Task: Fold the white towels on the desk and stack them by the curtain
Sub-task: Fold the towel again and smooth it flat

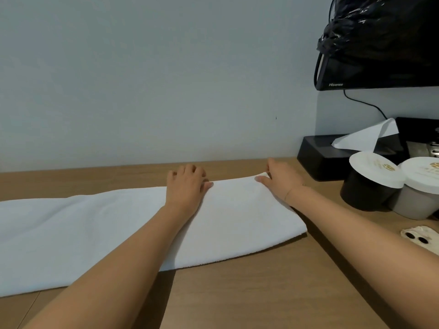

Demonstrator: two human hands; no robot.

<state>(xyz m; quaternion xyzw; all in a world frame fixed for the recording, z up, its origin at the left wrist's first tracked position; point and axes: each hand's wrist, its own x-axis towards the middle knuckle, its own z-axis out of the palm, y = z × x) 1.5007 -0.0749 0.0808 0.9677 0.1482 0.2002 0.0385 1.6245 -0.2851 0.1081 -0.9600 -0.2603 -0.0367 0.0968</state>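
A wooden desk (237, 293) is seen running along a pale grey-blue wall (142, 79). A white towel (95, 233) is laid lengthwise across the desk, from the 9 o'clock edge of the view to approx. centre-right, w/ its right end folded over into a thicker doubled section.

The far edge of that doubled section is gripped by both hands. The left hand (185, 186) is placed at approx. 12 o'clock of the towel's folded part, fingers curled over the far edge, thumb pressed on top of the cloth. The right hand (280, 179) is set at the far right corner, approx. 1 o'clock, the corner pinched between thumb on top and fingers tucked behind. A thin bracelet is worn on the right wrist.

At 3 o'clock, a black cup (370, 186) and a grey cup (420, 198), both w/ white paper lids, are seen side by side, touching. Behind them a black tissue box (318, 155) is placed, w/ a white tissue (370, 136) sticking out. At 1–2 o'clock, a TV (380, 74) marked Hisense is draped w/ a black plastic bag (380, 27).
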